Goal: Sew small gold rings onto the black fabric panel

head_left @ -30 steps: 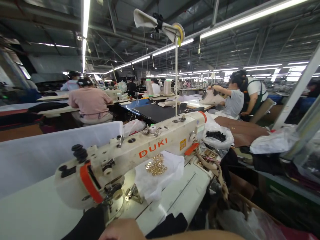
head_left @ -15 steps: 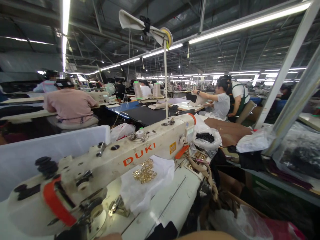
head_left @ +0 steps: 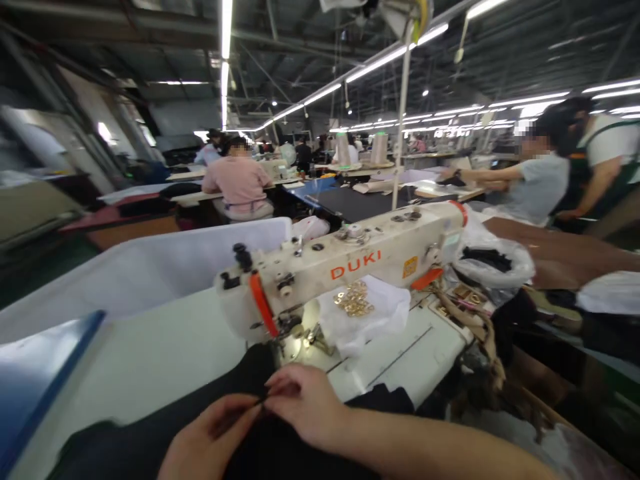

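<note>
Black fabric [head_left: 200, 417] lies across the front of the sewing table, reaching up to the needle area of a white sewing machine [head_left: 380, 250]. My left hand [head_left: 215, 430] pinches something small and dark over the fabric. Close against its fingertips, my right hand [head_left: 305, 403] has thumb and fingers closed on the same dark spot, which looks like a bit of the black fabric. Just behind the hands is the machine's lit presser area. A white cloth [head_left: 380, 320] on the machine bed holds several gold metal rings [head_left: 354, 299].
A blue-edged board [head_left: 55, 380] lies at the left. Behind the machine stands a white raised panel [head_left: 200, 257]. At the right are a plastic bag of black pieces [head_left: 493, 263] and tan straps [head_left: 480, 327]. People sit at tables farther back.
The view has swung left and down, so the machine sits farther right and smaller. Both hands and much more black fabric have come into view, fingertips together.
</note>
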A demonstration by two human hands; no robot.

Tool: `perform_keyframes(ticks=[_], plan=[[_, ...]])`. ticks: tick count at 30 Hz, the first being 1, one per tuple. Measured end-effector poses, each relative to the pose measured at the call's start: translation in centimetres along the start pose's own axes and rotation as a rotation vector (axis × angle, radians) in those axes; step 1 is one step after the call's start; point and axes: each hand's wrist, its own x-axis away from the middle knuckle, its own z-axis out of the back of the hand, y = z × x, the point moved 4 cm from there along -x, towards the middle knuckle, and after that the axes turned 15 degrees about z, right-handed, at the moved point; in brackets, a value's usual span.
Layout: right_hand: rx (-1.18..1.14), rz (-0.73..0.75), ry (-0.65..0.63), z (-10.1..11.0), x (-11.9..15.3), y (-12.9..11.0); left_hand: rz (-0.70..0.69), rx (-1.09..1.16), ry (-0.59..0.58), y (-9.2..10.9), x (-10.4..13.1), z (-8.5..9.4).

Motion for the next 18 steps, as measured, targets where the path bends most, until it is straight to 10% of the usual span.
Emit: perform_keyframes(ticks=[12,18], plan=[[0.097,0.021,-0.175,0.2,0.8,-1.5,0.043,0.245,-0.156,0.2,2.0,-0.8],[0.055,0.059,-0.168,0.3,0.7,-1.4,-0.128,0.073,-0.010,0.1,2.3,-0.5]])
